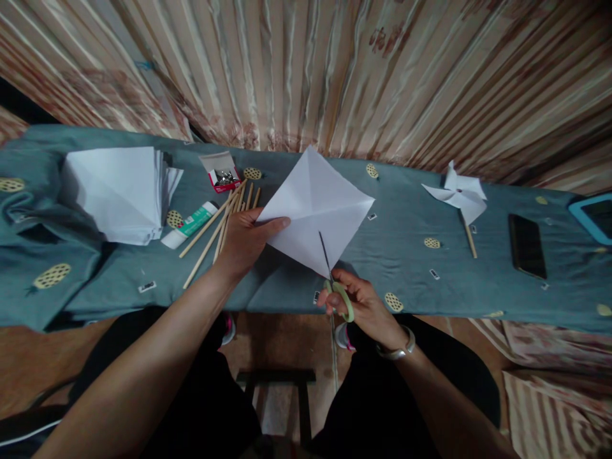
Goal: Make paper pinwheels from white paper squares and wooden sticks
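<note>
A square sheet of white paper (pixel 329 197), creased along its diagonals, is held up over the table with one corner towards me. My left hand (pixel 248 239) pinches its left corner, thumb on top. In my right hand (pixel 358 299) is a pair of scissors (pixel 343 299) with light green handles, fingers through the loops. One dark blade lies over the paper at the near corner, pointing towards the middle; the other blade is hidden under the sheet. Just beyond my left hand lie several wooden sticks (pixel 205 255) and a green and white glue tube (pixel 191 224).
A stack of white paper (pixel 115 191) lies at the left, near an open red box (pixel 224 175) of small metal pieces. To the right are a white paper pinwheel (pixel 461 191) on a stick, a dark phone (pixel 526 245) and a blue-edged device (pixel 593 217). A curtain (pixel 306 70) hangs behind.
</note>
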Action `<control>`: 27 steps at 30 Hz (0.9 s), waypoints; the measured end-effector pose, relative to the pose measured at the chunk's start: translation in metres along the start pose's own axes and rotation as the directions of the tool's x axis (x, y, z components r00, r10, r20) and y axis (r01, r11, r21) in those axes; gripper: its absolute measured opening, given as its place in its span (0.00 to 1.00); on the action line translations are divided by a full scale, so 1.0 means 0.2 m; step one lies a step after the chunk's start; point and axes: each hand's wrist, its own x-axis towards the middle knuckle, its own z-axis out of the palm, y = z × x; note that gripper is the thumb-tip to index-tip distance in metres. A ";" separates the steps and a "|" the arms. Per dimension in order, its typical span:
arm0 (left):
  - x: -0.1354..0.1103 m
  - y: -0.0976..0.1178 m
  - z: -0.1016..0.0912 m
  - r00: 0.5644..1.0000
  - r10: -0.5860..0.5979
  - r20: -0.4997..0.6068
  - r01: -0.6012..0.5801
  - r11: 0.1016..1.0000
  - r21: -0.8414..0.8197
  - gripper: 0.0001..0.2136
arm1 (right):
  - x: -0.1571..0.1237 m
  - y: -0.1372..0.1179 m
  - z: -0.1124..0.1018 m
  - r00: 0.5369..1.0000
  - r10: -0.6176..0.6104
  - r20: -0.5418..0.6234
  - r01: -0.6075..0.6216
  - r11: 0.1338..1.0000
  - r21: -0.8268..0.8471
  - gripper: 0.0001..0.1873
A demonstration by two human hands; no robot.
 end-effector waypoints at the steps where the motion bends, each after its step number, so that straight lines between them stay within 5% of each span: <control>1: 0.01 0.01 -0.01 1.000 0.008 -0.004 -0.008 1.000 -0.008 0.12 | 0.00 0.00 -0.01 1.000 0.013 0.013 -0.013 1.000 0.000 0.24; 11: 0.05 0.08 -0.06 0.988 0.088 -0.124 -0.092 0.995 -0.029 0.10 | -0.10 -0.09 -0.29 0.986 0.066 0.151 -0.044 0.989 -0.142 0.26; 13: 0.05 0.08 -0.07 0.991 0.083 -0.107 -0.086 0.996 -0.030 0.10 | -0.11 -0.10 -0.36 0.999 0.010 0.049 -0.004 0.991 -0.133 0.27; 15: 0.04 0.08 -0.08 0.996 0.049 -0.069 -0.049 0.999 -0.011 0.10 | -0.10 -0.10 -0.40 0.978 -0.111 -0.177 0.092 0.989 -0.113 0.26; 18: 0.03 0.05 -0.09 0.997 -0.051 0.063 0.047 0.997 0.062 0.12 | -0.07 -0.09 -0.42 0.827 -0.284 -0.485 0.235 0.959 -0.161 0.24; 20: 0.02 0.03 -0.09 0.981 -0.126 0.147 0.108 0.986 0.124 0.12 | -0.04 -0.09 -0.42 0.774 -0.348 -0.529 0.270 0.937 -0.221 0.23; 27: 0.00 -0.02 -0.05 0.933 -0.202 0.299 0.103 0.944 0.314 0.11 | 0.00 -0.12 -0.36 0.859 -0.369 -0.354 0.231 0.898 -0.376 0.26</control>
